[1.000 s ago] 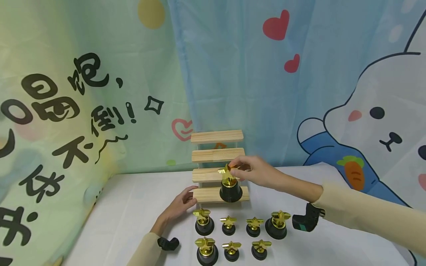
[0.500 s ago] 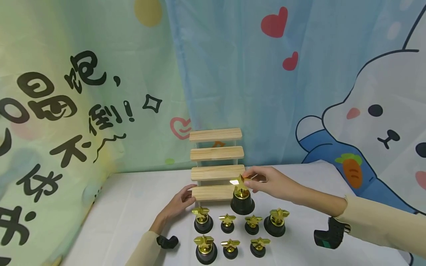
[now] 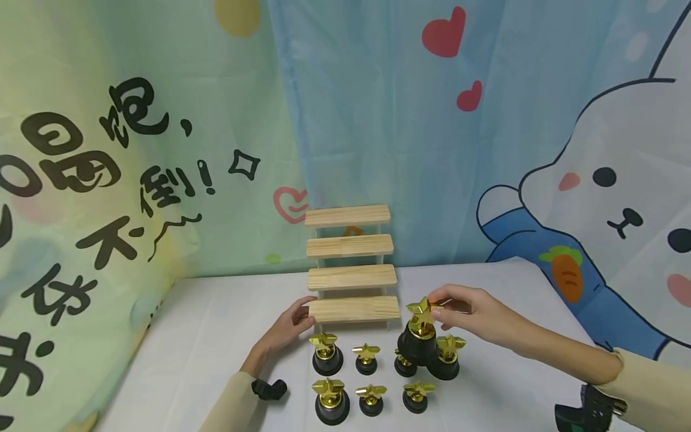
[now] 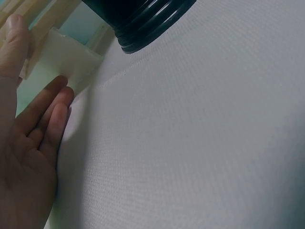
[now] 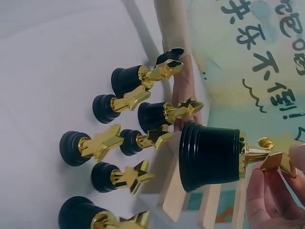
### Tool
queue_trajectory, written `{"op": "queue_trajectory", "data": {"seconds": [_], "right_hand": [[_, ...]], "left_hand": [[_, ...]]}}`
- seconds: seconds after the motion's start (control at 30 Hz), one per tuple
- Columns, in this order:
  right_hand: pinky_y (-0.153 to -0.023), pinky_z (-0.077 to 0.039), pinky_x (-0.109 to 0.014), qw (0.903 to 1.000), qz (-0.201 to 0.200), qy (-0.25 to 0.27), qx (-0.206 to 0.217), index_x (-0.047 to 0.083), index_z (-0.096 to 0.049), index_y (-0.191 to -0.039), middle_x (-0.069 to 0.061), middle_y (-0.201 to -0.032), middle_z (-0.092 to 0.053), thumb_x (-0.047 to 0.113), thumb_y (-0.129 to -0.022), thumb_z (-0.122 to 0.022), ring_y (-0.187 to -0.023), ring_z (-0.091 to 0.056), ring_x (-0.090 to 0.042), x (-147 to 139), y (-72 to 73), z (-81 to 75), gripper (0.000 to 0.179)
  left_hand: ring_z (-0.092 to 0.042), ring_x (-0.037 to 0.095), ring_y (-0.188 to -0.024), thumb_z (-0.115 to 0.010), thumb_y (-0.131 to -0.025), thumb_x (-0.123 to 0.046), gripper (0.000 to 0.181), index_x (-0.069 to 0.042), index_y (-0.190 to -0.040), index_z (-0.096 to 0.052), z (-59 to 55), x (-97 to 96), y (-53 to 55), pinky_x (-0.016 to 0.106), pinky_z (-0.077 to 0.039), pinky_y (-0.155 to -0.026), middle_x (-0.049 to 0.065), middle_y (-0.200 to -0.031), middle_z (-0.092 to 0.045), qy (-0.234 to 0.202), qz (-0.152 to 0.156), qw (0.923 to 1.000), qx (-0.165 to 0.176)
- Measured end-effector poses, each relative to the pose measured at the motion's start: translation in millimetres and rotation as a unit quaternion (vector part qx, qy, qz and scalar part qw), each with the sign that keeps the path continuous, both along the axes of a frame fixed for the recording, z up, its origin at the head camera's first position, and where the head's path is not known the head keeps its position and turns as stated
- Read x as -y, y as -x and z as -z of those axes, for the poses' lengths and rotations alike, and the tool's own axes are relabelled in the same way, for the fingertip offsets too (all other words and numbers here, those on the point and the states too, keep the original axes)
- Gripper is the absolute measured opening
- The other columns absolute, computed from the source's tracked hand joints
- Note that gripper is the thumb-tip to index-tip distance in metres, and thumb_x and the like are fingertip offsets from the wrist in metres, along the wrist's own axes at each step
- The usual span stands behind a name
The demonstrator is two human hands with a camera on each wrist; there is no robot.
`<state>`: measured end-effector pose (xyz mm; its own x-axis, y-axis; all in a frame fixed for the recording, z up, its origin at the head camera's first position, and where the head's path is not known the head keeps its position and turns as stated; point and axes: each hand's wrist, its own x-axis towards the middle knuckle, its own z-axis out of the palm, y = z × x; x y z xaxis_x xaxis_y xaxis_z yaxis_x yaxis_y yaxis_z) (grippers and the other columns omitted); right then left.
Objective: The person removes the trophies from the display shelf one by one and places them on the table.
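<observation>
My right hand pinches the gold star of a large star trophy with a black base. The trophy hangs upright over the table, right of the rack, overlapping two trophies behind it in the head view. Seen from the right wrist, my fingertips grip the star, away from the base. A four-step wooden display rack stands bare on the table. At the left end of its lowest plank is my left hand, its fingers extended and thumb by the plank. In the left wrist view, a black trophy base shows near the fingers.
Two rows of gold star trophies stand in front of the rack: large ones at left and right, small ones between. A white cloth covers the table. Printed curtains hang behind.
My right hand has carried the held trophy rightward and downward in the head view, from in front of the rack to above the right trophies. My left hand stays at the rack's end.
</observation>
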<state>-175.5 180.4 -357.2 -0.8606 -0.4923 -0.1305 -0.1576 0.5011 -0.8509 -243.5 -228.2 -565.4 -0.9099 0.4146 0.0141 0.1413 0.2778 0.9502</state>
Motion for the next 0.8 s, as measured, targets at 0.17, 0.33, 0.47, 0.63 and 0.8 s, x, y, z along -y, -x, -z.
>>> {"op": "queue_trajectory", "data": {"seconds": [0.17,0.33,0.47,0.63,0.8], "right_hand": [[-0.077,-0.056,-0.024,0.9998,0.01,0.011,0.01,0.002,-0.058,-0.123,-0.015,-0.118,-0.062,0.028,-0.094,-0.063,-0.091,-0.065,-0.016,-17,-7.6,7.8,0.039],[-0.076,-0.055,-0.024,0.9998,0.014,0.012,0.009,0.0,-0.057,-0.123,-0.017,-0.117,-0.063,0.026,-0.096,-0.06,-0.088,-0.065,-0.014,-33,-17.9,16.6,0.037],[-0.075,-0.055,-0.025,0.9997,0.019,0.003,0.013,0.0,-0.056,-0.123,-0.018,-0.119,-0.062,0.024,-0.097,-0.058,-0.085,-0.064,-0.008,-45,-25.4,22.8,0.035],[-0.074,-0.055,-0.025,0.9994,0.023,-0.01,0.024,0.0,-0.056,-0.124,-0.017,-0.12,-0.061,0.024,-0.097,-0.058,-0.085,-0.064,-0.008,-54,-29.9,30.0,0.036],[-0.074,-0.055,-0.026,0.9987,0.018,-0.017,0.044,0.0,-0.056,-0.124,-0.017,-0.121,-0.062,0.025,-0.097,-0.059,-0.084,-0.063,-0.009,-61,-32.2,38.6,0.037]], "left_hand": [[-0.055,0.035,-0.125,-0.056,-0.099,-0.021,0.055,-0.012,-0.149,-0.033,0.3,1.3,-0.1,0.026,-0.047,-0.096,0.025,-0.139,-0.052,0.004,-0.006,1.0,0.002],[-0.056,0.034,-0.124,-0.056,-0.099,-0.021,0.055,-0.013,-0.148,-0.034,0.7,-0.1,-0.8,0.027,-0.047,-0.096,0.024,-0.138,-0.053,0.013,-0.011,0.9999,0.004],[-0.056,0.034,-0.124,-0.056,-0.099,-0.022,0.055,-0.012,-0.149,-0.033,1.4,-1.6,-2.0,0.028,-0.047,-0.096,0.024,-0.138,-0.054,0.016,-0.006,0.9998,0.006],[-0.056,0.034,-0.124,-0.056,-0.099,-0.024,0.056,-0.013,-0.149,-0.033,-2.2,-1.2,-2.6,0.035,-0.046,-0.099,0.023,-0.138,-0.054,0.022,-0.009,0.9997,0.003],[-0.056,0.033,-0.124,-0.057,-0.099,-0.023,0.054,-0.016,-0.148,-0.035,-1.9,-0.6,-0.9,0.04,-0.046,-0.101,0.022,-0.137,-0.055,0.027,-0.02,0.9994,0.003]]}}
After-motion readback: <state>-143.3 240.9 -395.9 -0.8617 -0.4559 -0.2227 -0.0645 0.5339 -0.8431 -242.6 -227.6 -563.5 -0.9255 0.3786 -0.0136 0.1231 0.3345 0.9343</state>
